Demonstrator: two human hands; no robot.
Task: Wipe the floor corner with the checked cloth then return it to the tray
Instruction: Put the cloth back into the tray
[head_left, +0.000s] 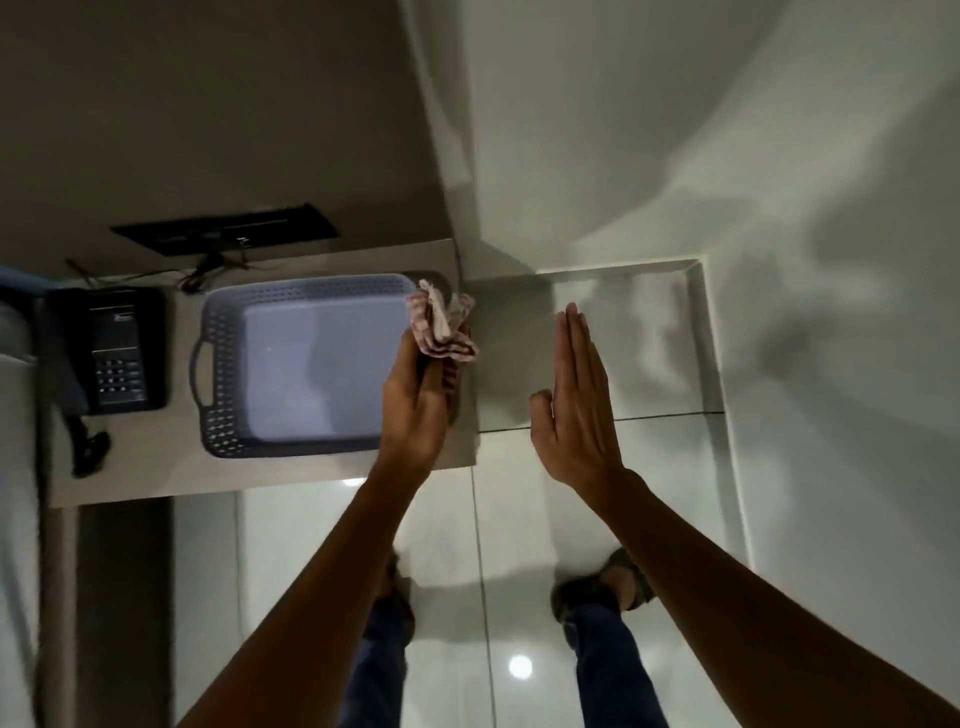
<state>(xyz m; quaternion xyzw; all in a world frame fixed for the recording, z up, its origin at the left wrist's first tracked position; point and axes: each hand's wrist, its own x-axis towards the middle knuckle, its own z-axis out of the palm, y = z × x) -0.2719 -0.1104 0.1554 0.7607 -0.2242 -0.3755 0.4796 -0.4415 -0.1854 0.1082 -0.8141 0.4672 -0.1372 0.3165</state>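
Note:
My left hand grips a bunched red-and-white checked cloth, held over the right edge of a grey perforated tray. The tray sits on a low white table and its inside holds nothing. My right hand is flat with fingers straight and together, hovering empty above the tiled floor. The floor corner lies to the right, where glossy tiles meet the white walls.
A black telephone with its cord rests on the table left of the tray. A black socket panel is on the wall behind. My feet stand on the shiny floor below.

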